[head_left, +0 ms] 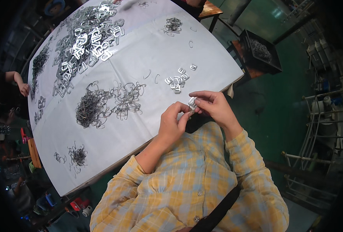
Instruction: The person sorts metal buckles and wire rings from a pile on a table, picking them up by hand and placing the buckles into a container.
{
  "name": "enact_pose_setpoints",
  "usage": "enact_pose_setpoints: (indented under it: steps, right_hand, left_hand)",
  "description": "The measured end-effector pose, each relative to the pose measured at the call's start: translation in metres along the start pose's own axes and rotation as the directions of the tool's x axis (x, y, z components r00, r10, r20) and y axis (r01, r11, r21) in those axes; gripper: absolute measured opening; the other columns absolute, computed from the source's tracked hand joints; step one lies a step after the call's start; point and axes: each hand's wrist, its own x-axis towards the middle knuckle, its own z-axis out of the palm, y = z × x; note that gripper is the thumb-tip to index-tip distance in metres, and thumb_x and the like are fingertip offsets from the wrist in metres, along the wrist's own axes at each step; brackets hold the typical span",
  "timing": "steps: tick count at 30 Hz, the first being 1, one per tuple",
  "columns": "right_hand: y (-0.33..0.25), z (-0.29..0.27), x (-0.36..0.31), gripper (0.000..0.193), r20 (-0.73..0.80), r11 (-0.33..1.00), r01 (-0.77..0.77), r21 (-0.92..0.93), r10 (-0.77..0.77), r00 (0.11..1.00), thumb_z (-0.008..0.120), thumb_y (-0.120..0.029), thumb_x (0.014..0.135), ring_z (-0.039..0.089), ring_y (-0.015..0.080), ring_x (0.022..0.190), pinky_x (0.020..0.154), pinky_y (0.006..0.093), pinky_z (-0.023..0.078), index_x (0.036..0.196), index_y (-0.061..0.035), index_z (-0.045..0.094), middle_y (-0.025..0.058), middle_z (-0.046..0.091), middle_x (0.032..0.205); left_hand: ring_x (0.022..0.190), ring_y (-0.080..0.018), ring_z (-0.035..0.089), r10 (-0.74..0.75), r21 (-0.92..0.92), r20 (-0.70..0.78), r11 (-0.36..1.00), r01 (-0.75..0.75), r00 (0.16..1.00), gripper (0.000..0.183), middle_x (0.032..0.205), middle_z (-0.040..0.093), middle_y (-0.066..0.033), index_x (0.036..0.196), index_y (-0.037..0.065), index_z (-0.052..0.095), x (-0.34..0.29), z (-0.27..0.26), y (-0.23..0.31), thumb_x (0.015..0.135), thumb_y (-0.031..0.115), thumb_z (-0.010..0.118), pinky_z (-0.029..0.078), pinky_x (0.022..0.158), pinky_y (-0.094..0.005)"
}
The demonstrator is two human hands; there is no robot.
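Note:
Just over the table's near edge, my two hands meet around a small silver metal buckle point(192, 102). Thumb and fingers of my right hand point(217, 109) pinch it from the right. My left hand point(172, 123) is closed at its lower end, fingertips pressed together; what lies between them is too small to make out. Beyond my hands lies a loose cluster of similar silver buckles point(176, 82). Left of that, thin bent wire hooks form a dense tangled pile point(89, 110) and a looser one point(128, 99).
A large heap of silver buckles point(87, 44) covers the far left of the white table point(113, 149). Smaller wire piles lie at the near left point(78, 155) and far side point(173, 25). Another person's hand point(24, 89) rests at the left edge. A black bin point(261, 52) stands right.

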Motion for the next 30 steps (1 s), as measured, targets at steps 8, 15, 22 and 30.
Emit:
enact_pose_setpoints:
  steps: [8, 15, 22, 30]
  right_hand:
    - [-0.005, 0.001, -0.003, 0.029, 0.008, 0.999, -0.033, 0.02, 0.033, 0.999, 0.059, 0.0, 0.082, 0.058, 0.0076, 0.066, 0.063, 0.0203, 0.05, 0.11, 0.0049, 0.06, 0.004, 0.06, 0.08]
    - [0.004, 0.003, -0.001, 0.019, -0.058, 0.994, 0.081, 0.07, -0.077, 0.995, 0.062, 0.0, 0.081, 0.06, 0.0076, 0.073, 0.065, 0.0197, 0.05, 0.099, 0.0048, 0.06, 0.0064, 0.062, 0.087]
    - [0.013, 0.01, 0.003, 0.015, -0.089, 0.99, 0.135, 0.042, -0.13, 0.987, 0.063, 0.0, 0.08, 0.06, 0.0082, 0.075, 0.066, 0.0195, 0.049, 0.094, 0.0058, 0.06, 0.0072, 0.064, 0.085]
    - [0.005, 0.017, -0.014, 0.012, -0.165, 0.965, 0.228, -0.127, -0.247, 0.955, 0.062, 0.002, 0.081, 0.061, 0.0102, 0.077, 0.069, 0.0214, 0.049, 0.092, 0.0063, 0.06, 0.0079, 0.064, 0.085]
  left_hand:
    - [0.076, -0.0151, 0.061, 0.003, -0.041, -0.024, 0.999, -0.004, 1.0, 0.007, 0.08, 0.064, -0.0096, 0.087, -0.002, 0.057, -0.006, 0.002, 0.002, 0.079, -0.003, 0.058, 0.048, 0.07, -0.0264]
    - [0.074, -0.0153, 0.061, 0.045, -0.016, -0.036, 0.999, -0.045, 0.998, 0.008, 0.079, 0.064, -0.0091, 0.086, -0.002, 0.057, -0.003, 0.003, 0.003, 0.079, -0.002, 0.06, 0.047, 0.07, -0.0267]
    - [0.073, -0.0152, 0.06, 0.037, -0.009, -0.09, 0.999, -0.038, 0.995, 0.007, 0.077, 0.064, -0.0091, 0.084, -0.002, 0.058, -0.002, 0.004, 0.001, 0.078, -0.001, 0.061, 0.047, 0.07, -0.0268]
    - [0.071, -0.0237, 0.058, 0.031, 0.087, -0.049, 0.996, -0.026, 0.998, 0.011, 0.078, 0.058, -0.0122, 0.085, 0.0, 0.054, -0.005, 0.007, 0.004, 0.078, 0.002, 0.062, 0.049, 0.056, -0.0309]
